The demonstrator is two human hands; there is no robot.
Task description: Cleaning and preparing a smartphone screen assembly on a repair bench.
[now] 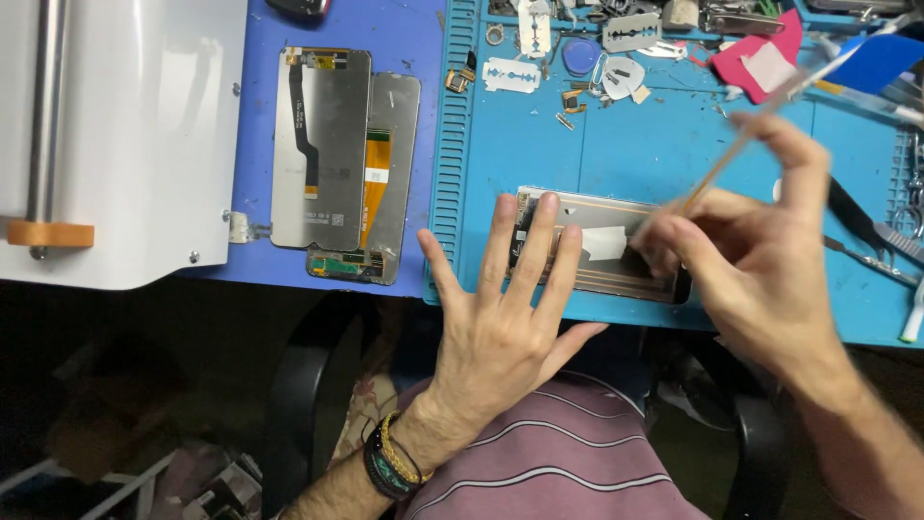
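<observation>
A phone screen panel is being worked on, lying flat on the blue silicone repair mat right near its front edge. It's being pinned down by the left hand, fingers spread wide and flat, nothing gripped, with the middle ones resting on the panel's left end. The right hand is being kept over the panel's right end, fingers pinched around a thin stick-like tool that's blurred, so its exact kind can't be made out; its low tip is being pressed at about the middle of the panel, next to a whitish patch. Two more screen assemblies are being left face-down on the darker blue mat to the left, overlapping each other, ribbon cables showing. A white machine is sitting at far left. Razor blades, small parts and tweezers are being kept scattered along the mat's back and right side. Beaded bracelets are being worn on the left wrist.
</observation>
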